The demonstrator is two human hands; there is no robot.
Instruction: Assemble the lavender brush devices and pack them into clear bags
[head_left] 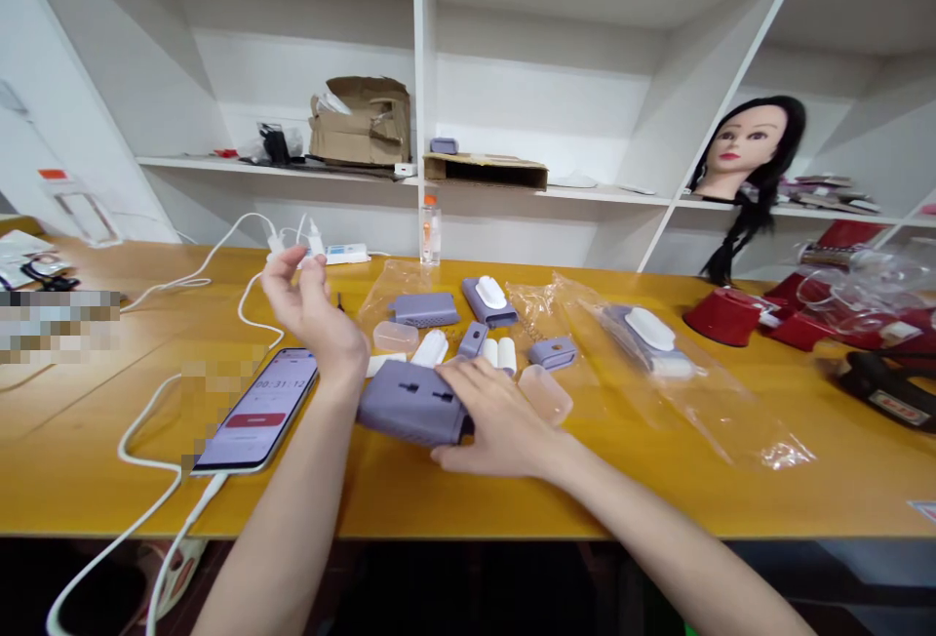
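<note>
My right hand [504, 417] grips a grey-purple plastic housing [413, 402] by its right end, fingers over the top and thumb on the near side. Two dark slots show on its upper face. Raised beyond the phone, my left hand [307, 299] is closed, its fingertips drawn together; what they hold, if anything, is too small to make out. Behind the housing lie a grey-purple bracket [473, 338], white cylinders [504, 353] and a translucent cover [545, 396]. Farther back are another grey-purple housing [424, 309] and one with a white oval part [489, 293] on it.
A phone [259, 412] showing a running timer lies left, its white cable [186, 529] hanging over the table edge. Clear plastic bags [760, 421] spread to the right, near red bases [723, 316]. A bottle [431, 231] stands before the shelves, which hold a mannequin head [750, 143].
</note>
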